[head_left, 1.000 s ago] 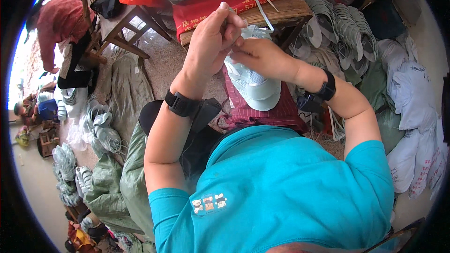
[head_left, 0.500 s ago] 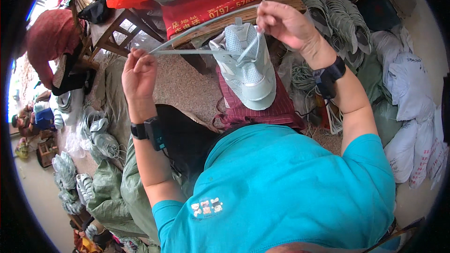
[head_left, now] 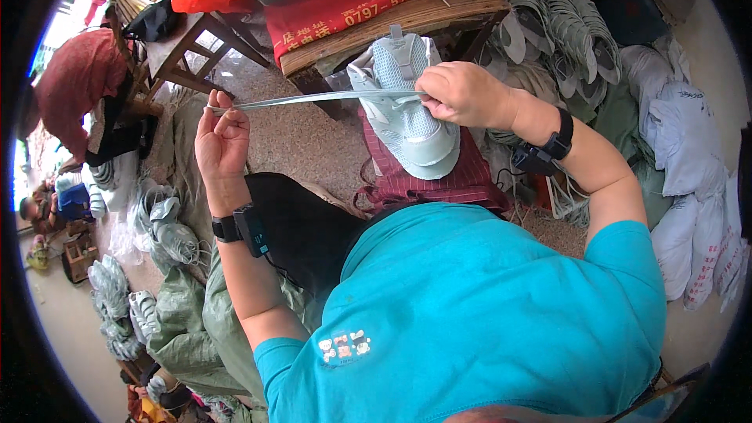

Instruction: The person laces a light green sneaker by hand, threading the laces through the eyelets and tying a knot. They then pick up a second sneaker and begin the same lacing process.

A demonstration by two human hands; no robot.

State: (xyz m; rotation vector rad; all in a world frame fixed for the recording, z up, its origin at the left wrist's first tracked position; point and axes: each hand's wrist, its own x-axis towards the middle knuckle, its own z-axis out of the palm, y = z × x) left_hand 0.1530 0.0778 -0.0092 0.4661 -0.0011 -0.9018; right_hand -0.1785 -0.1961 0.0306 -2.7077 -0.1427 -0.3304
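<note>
A pale grey-blue sneaker [head_left: 401,117] rests on a dark red striped cloth [head_left: 478,176] over my lap, its toe pointing toward me. A light shoelace [head_left: 313,98] stretches taut from the shoe's upper out to the left. My left hand [head_left: 222,137] pinches the lace at its far left, fingertips pressed together. Right at the sneaker's side, my right hand [head_left: 458,94] closes on the lace near the eyelets and covers part of the upper. Each wrist wears a black strap with a small box.
Ahead stands a wooden bench [head_left: 392,19] with a red printed cloth [head_left: 376,0] and shoe parts on it. Stacked uppers [head_left: 583,31] sit at the right, beside white sacks [head_left: 689,141]. A person in red [head_left: 82,90] bends over at the left, near a wooden stool [head_left: 184,47].
My right hand has come down from above the bench edge to the sneaker's side. The lace, looped wide before, now runs in a nearly straight line. My left hand has shifted slightly left and down.
</note>
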